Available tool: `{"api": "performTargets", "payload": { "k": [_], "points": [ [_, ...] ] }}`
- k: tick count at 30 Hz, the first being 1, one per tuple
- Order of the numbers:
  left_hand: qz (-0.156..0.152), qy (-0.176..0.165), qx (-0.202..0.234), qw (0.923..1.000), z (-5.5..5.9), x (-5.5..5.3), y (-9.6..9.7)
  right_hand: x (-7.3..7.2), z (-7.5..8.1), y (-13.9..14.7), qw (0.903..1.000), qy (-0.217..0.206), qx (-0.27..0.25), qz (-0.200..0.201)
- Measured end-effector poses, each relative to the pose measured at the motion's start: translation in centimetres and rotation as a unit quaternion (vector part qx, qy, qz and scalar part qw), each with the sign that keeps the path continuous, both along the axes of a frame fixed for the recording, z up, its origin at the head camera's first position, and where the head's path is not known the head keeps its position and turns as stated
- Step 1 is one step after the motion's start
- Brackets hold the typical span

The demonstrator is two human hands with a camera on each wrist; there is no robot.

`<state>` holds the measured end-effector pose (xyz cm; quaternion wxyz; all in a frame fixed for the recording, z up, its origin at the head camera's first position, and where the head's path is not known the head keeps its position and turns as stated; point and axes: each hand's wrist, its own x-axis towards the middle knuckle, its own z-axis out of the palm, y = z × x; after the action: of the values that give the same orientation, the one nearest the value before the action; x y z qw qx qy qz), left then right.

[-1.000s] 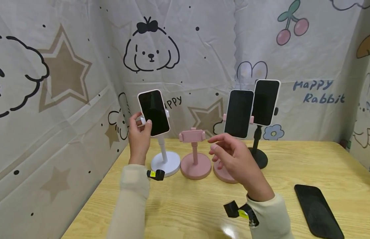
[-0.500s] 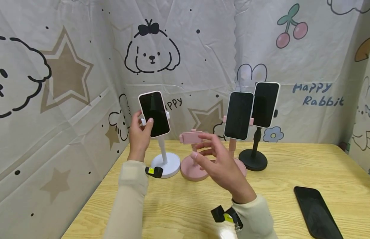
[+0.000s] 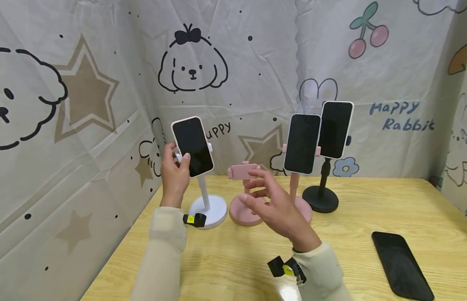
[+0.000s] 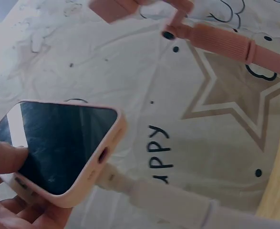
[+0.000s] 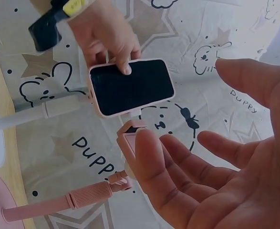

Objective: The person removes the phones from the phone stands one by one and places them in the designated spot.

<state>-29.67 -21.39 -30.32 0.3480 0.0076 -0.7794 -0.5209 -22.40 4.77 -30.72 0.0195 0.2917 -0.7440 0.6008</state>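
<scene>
My left hand (image 3: 175,173) grips the left edge of a phone (image 3: 193,146) in a pale pink case, thumb on its dark screen and fingers behind. That phone sits tilted in the clamp of a white phone stand (image 3: 208,211). In the left wrist view, the lower edge of the case with its charging port shows above the stand's neck. My right hand (image 3: 276,207) hovers with spread, loosely bent fingers in front of a pink phone stand (image 3: 242,172). Its fingertips overlap that stand's clamp in the head view, and nothing lies between thumb and fingers in the right wrist view.
Right of the hands, another pink stand (image 3: 294,184) bears an upright phone (image 3: 302,144). Behind it a black stand (image 3: 321,200) holds a white-edged phone (image 3: 336,129). A black phone (image 3: 402,266) lies flat at the table's right. A printed curtain (image 3: 252,62) hangs behind.
My right hand has moved left, from before the phone-bearing pink stand to the other pink stand, then stayed. The left hand's phone has shifted slightly left and down, its stand a little nearer.
</scene>
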Motion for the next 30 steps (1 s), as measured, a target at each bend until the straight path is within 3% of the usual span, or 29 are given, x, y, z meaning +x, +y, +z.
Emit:
{"api": "performTargets", "payload": {
  "k": [6,12,17,23,30],
  "points": [
    [-0.059,-0.034,-0.061,0.9958,0.8,3.2,-0.6,0.3,-0.1,-0.3,0.9999,-0.009,0.008,0.008],
    [-0.133,-0.079,-0.124,0.9801,1.8,6.2,-1.0,0.3,-0.3,-0.6,0.9995,-0.003,0.024,0.021],
    [-0.178,-0.109,-0.142,0.9677,2.8,8.6,-0.8,0.5,-0.5,-1.0,0.9991,0.011,0.031,0.025],
    [-0.248,-0.095,-0.152,0.9521,3.3,10.4,-0.4,0.9,-0.6,-1.8,0.9988,0.038,0.032,0.004],
    [-0.327,-0.105,-0.133,0.9298,3.5,11.6,1.4,1.2,-0.3,-1.7,0.9970,0.077,0.003,0.008]
  ]
}}
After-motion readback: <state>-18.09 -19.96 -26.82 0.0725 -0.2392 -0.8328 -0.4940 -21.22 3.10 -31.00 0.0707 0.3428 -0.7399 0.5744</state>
